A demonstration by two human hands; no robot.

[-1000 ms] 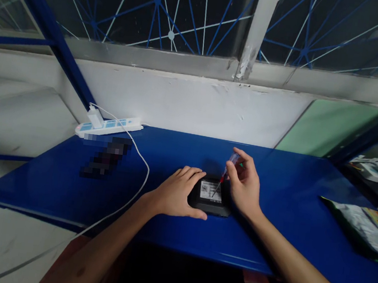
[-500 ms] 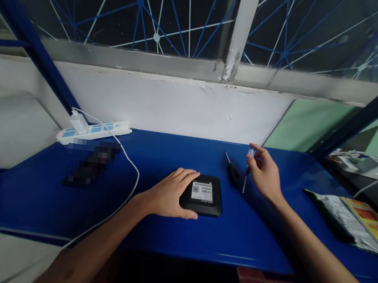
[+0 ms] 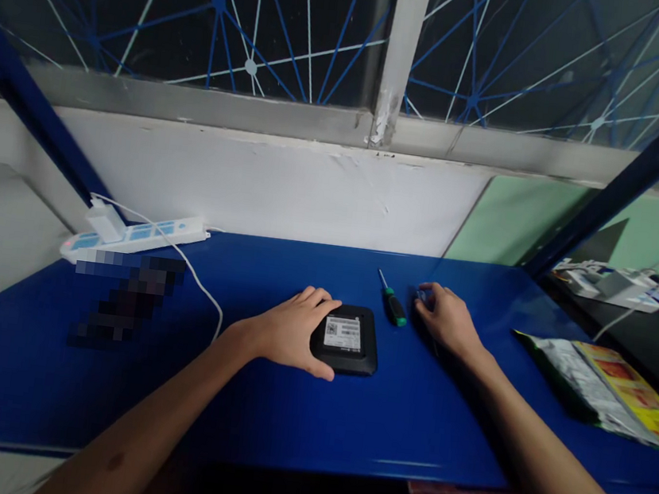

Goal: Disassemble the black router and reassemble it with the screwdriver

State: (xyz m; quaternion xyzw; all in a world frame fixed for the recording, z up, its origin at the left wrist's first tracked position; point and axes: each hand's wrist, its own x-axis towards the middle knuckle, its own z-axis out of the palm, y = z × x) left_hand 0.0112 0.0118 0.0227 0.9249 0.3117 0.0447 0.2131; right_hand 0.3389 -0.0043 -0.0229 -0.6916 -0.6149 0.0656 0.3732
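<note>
I see the left hand gripping the black box. Right of it, the right hand pinches a clear handle.

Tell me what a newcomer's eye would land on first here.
Probably the black device with its white label, near the middle of the blue table, its left end gripped by the left hand. Next, the green-and-black screwdriver lying between that device and the right hand. Then the shiny silver-and-yellow packet at the table's right side.
</note>
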